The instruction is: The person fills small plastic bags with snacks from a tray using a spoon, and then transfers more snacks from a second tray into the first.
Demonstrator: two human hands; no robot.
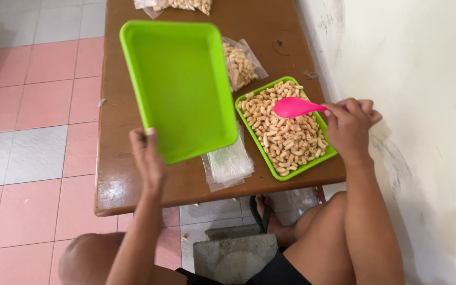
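The left hand grips the near edge of an empty bright green plastic tray, tilted above the brown wooden bench. The right hand pinches a pink plastic spoon over a smaller green tray of pale macaroni-shaped crackers at right.

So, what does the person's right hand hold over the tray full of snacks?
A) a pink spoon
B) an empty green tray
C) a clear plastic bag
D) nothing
A: the right hand grips a pink spoon above the filled green tray, while the left hand lifts the empty green tray.
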